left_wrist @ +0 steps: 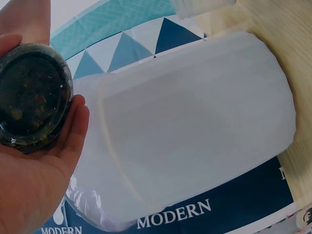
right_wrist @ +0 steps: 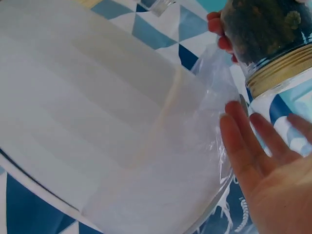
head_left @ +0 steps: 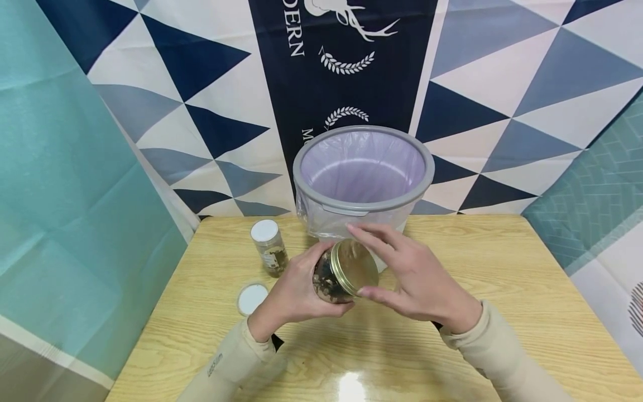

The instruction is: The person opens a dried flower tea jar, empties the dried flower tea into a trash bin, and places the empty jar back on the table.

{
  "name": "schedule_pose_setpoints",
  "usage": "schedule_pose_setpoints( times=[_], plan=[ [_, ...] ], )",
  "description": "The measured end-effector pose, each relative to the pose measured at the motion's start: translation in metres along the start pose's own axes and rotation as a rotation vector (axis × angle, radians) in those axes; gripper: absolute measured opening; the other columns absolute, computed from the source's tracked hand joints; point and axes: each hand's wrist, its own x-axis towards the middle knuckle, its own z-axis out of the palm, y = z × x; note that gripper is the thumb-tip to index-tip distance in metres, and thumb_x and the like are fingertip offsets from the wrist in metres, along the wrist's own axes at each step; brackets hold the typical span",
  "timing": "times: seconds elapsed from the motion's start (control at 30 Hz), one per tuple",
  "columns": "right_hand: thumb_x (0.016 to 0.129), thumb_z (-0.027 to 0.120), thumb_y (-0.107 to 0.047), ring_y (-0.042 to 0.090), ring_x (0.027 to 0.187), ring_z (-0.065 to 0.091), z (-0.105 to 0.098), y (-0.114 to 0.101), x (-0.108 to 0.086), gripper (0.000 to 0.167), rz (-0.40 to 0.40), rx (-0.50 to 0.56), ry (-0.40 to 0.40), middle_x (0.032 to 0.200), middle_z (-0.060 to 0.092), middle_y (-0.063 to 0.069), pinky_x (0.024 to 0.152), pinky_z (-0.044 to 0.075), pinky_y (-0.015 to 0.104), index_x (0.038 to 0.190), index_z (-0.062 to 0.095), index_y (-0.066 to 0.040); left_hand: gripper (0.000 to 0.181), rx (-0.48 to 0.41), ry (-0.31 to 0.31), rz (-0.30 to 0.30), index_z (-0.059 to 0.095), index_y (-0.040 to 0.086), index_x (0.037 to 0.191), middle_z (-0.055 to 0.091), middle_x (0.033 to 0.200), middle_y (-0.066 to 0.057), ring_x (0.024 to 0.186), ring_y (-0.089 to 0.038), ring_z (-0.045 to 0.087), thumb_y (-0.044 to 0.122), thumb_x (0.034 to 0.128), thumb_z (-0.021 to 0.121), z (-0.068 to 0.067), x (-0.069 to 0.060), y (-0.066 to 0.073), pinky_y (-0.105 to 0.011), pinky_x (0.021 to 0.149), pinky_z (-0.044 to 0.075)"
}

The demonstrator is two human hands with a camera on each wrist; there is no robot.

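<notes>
At centre, the left hand [head_left: 300,283] grips and seemingly steadies the jar [head_left: 329,281]; turning the lid [head_left: 358,264] likely needs the spread right hand [head_left: 414,273] to close.

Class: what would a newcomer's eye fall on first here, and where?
Probably the big round grey-rimmed bin, lined with a translucent lilac plastic bag, at the back of the light wooden table. Next, the clear glass jar with a gold metal lid, gripped in the left hand in front of the bin, the right hand beside its lid. Behind rises a backdrop of navy, blue-grey and white triangles.
</notes>
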Motion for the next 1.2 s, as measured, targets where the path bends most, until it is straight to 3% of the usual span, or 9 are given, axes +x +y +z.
schedule_pose_setpoints(
  times=[0.2,0.5,0.9,1.0,1.2],
  plan=[
    [0.1,0.047,-0.067,0.02,0.109,0.068,-0.003,-0.002,0.002,0.075,0.06,0.051,-0.026,0.138,0.062,0.006,0.088,0.06,0.042,0.153,0.051,-0.014,0.094,0.017,-0.001,-0.004,0.053,0.009,0.139,0.069,0.123,-0.004,0.108,-0.016,0.069,0.033,0.0598,0.098,0.001,0.0,0.0,-0.03,0.093,0.059],
    [0.092,0.064,-0.068,0.016,0.096,0.068,0.003,-0.004,0.006,0.08,0.064,0.003,-0.082,0.127,0.063,0.002,0.079,0.061,0.039,0.148,0.055,-0.012,0.09,0.034,-0.003,-0.01,0.054,0.01,0.138,0.069,0.122,-0.003,0.105,-0.014,0.068,0.031,0.0618,0.096,0.003,0.0,-0.001,-0.028,0.09,0.059],
    [0.085,0.081,-0.052,0.015,0.122,0.062,-0.009,-0.003,0.006,0.085,0.029,0.053,-0.186,0.144,0.055,-0.001,0.093,0.059,0.04,0.155,0.048,-0.019,0.097,0.037,-0.019,0.006,0.05,0.01,0.145,0.067,0.129,-0.006,0.112,-0.018,0.068,0.031,0.0621,0.096,0.003,0.0,-0.003,-0.031,0.095,0.059],
    [0.085,0.081,-0.053,0.017,0.126,0.061,-0.01,-0.003,0.006,0.088,0.033,0.061,-0.172,0.148,0.053,0.001,0.097,0.057,0.041,0.157,0.045,-0.018,0.095,0.03,-0.026,-0.009,0.052,0.01,0.142,0.067,0.128,-0.006,0.112,-0.019,0.068,0.03,0.0613,0.097,0.002,-0.001,-0.002,-0.032,0.095,0.059],
    [0.09,0.073,-0.059,0.017,0.116,0.065,-0.008,-0.004,0.007,0.082,0.062,0.044,-0.108,0.141,0.059,0.002,0.094,0.058,0.041,0.155,0.049,-0.015,0.09,0.032,-0.032,-0.033,0.054,0.01,0.137,0.068,0.123,-0.003,0.106,-0.016,0.068,0.03,0.0607,0.096,0.002,-0.002,-0.002,-0.03,0.091,0.059]
  ],
)
